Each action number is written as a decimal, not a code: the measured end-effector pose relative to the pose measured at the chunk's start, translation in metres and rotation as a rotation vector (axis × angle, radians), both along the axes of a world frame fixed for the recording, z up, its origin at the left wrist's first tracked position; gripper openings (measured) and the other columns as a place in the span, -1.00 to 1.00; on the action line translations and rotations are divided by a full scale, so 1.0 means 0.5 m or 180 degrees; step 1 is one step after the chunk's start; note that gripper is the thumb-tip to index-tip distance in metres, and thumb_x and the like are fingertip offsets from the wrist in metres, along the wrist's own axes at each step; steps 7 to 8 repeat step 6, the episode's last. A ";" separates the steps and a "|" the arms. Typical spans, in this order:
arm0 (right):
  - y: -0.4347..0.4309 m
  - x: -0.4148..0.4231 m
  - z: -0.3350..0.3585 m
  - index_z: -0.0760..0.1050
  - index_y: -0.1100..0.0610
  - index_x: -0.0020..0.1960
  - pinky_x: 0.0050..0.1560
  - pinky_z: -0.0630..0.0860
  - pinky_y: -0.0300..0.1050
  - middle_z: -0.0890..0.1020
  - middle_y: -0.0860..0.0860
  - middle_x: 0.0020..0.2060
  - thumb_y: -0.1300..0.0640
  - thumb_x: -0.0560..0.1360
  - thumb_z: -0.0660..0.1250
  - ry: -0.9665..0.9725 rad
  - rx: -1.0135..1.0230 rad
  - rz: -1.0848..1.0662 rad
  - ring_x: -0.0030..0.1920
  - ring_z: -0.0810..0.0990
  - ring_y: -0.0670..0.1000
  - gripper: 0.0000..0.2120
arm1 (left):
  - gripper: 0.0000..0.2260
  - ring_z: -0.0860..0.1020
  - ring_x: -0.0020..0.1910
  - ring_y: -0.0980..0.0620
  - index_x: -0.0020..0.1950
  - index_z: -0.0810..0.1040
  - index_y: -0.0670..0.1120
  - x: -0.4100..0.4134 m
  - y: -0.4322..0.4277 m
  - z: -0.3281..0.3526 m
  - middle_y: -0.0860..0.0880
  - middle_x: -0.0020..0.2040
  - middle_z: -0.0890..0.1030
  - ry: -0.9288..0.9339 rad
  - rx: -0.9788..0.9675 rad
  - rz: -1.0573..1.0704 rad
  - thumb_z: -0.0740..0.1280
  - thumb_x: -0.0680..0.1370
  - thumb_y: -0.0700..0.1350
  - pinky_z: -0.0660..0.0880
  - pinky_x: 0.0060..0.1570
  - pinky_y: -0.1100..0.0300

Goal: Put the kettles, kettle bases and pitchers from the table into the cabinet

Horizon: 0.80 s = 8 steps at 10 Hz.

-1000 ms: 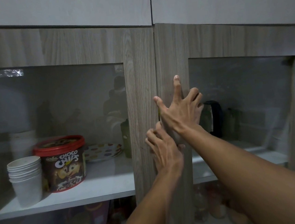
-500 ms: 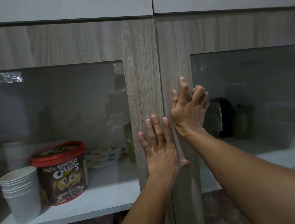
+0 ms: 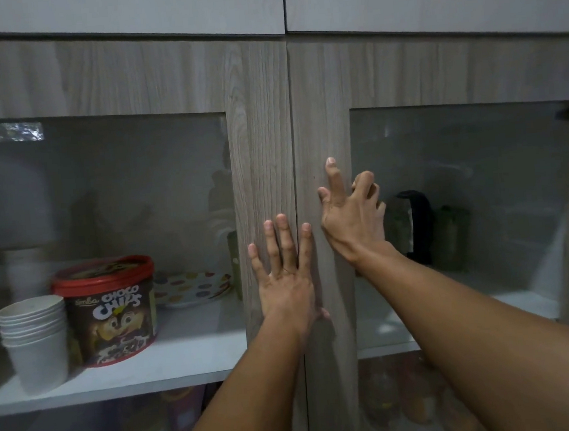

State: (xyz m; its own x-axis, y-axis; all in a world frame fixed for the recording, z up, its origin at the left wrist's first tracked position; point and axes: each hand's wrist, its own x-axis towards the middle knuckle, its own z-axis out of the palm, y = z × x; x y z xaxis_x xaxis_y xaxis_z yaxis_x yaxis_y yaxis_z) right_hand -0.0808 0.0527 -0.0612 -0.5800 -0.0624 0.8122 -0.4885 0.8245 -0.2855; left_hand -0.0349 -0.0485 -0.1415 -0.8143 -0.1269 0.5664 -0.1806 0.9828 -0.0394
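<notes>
Both cabinet doors (image 3: 318, 109) are pressed closed: left hand (image 3: 287, 283) flat, right hand (image 3: 352, 219) splayed, nothing held. A kettle (image 3: 415, 228) is seen inside behind the glass (table out of view, remainder unknown).

A stack of white paper cups (image 3: 34, 335) stands at the left end of a white shelf (image 3: 172, 359), seen through glass. Just beside the stack sits a red-lidded Choco Chips tub (image 3: 112, 309), printed with a cartoon figure. A polka-dot plate (image 3: 193, 287) lies farther back on the same shelf, right of the tub. Another pale cup stack (image 3: 23, 269) stands dimly behind the front stack. On the level below, blurred jars (image 3: 412, 400) show through the lower right pane.
</notes>
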 end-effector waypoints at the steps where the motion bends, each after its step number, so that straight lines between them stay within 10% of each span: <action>1: 0.010 0.015 0.009 0.03 -0.09 0.49 0.16 0.37 0.24 0.26 0.22 0.25 -0.10 0.65 0.02 -0.0051 0.0111 0.0052 0.14 0.37 0.22 -0.56 | 0.32 -0.62 0.34 -0.29 0.45 -0.57 -0.04 0.015 0.008 0.008 -0.24 0.35 -0.66 -0.0126 -0.0030 0.0121 0.47 0.26 0.34 -0.36 0.32 -0.42; 3: 0.048 0.044 0.016 0.15 -0.05 0.39 0.16 0.37 0.23 0.27 0.22 0.25 -0.03 0.63 0.13 -0.0338 0.0527 0.0406 0.16 0.41 0.25 -0.64 | 0.22 -0.48 0.46 -0.26 0.48 -0.51 0.05 0.056 0.054 0.043 -0.15 0.42 -0.61 -0.0465 0.0555 0.0093 0.49 0.33 0.24 -0.04 0.37 -0.44; 6: 0.100 0.107 -0.012 0.53 0.11 0.15 0.12 0.56 0.16 0.63 0.08 -0.01 0.20 0.55 0.26 -0.1069 0.0141 0.1052 0.03 0.62 0.12 -0.81 | -0.12 0.29 0.43 -0.25 0.58 -0.15 0.00 0.169 0.095 0.025 -0.27 0.51 0.10 -0.0754 0.1048 0.0269 0.42 0.50 -0.02 0.34 0.36 -0.12; 8: 0.100 0.107 -0.012 0.53 0.11 0.15 0.12 0.56 0.16 0.63 0.08 -0.01 0.20 0.55 0.26 -0.1069 0.0141 0.1052 0.03 0.62 0.12 -0.81 | -0.12 0.29 0.43 -0.25 0.58 -0.15 0.00 0.169 0.095 0.025 -0.27 0.51 0.10 -0.0754 0.1048 0.0269 0.42 0.50 -0.02 0.34 0.36 -0.12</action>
